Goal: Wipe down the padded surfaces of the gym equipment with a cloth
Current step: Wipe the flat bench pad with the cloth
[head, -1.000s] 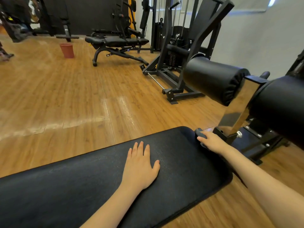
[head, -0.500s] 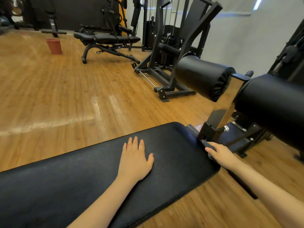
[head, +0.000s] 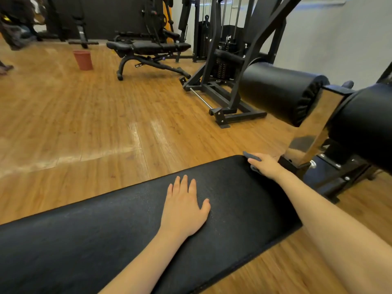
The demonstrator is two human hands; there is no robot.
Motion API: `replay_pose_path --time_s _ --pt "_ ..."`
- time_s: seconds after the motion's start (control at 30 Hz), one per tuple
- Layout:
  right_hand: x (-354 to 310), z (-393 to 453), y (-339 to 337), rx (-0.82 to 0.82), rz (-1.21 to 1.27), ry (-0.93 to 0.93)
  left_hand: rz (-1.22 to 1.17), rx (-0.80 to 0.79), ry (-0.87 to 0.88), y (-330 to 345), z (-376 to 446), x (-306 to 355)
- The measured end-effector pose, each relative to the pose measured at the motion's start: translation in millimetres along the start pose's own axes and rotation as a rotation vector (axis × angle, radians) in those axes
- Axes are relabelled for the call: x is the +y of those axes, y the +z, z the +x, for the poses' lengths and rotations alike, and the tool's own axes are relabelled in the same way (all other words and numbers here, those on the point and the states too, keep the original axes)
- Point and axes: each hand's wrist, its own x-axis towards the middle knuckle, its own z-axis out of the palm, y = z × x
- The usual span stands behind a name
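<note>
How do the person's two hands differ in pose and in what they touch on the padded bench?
The left hand lies flat with fingers straight, palm down on the middle of the bench pad; the right hand curls over a dark cloth at the pad's far end. The left hand holds nothing; the right hand grips the cloth. Both are bare and rest on the same pad.

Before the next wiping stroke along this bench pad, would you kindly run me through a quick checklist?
1. Cloth in hand: ok, the right hand grips a dark grey one.
2. Cloth on the bench pad: ok, at its far end edge.
3. Left hand steadying: ok, flat on the pad.
4. Stroke path free: not ok, the left hand lies in it.
5. Roller pad clear of the arm: ok, above and apart.
6. Cloth damp: cannot tell.
</note>
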Motion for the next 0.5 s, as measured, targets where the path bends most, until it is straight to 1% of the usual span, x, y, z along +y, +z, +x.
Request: replay_pose_path --time_s 0.13,0.27,0.4,0.47,0.5 --pt "24.0 -44.4 -13.7 0.028 -0.109 -0.014 0.003 -0.007 -0.001 -0.5 -0.1 0.5" --pt "40.9 -93.4 -17.1 0.066 -0.090 0.019 0.012 -0.011 0.003 -0.6 -1.1 2.3" --pt "54.0 -117.4 -10.1 0.186 -0.054 0.099 0.017 -0.012 0.003 -2.3 -2.2 3.9" --pt "63.3 -130.0 -1.3 0.300 0.040 0.103 0.019 -0.020 0.003 -3.0 -2.8 4.6" --pt "68.3 -137.4 6.2 0.387 0.103 0.109 0.019 -0.022 0.000 -3.3 -2.7 4.9"
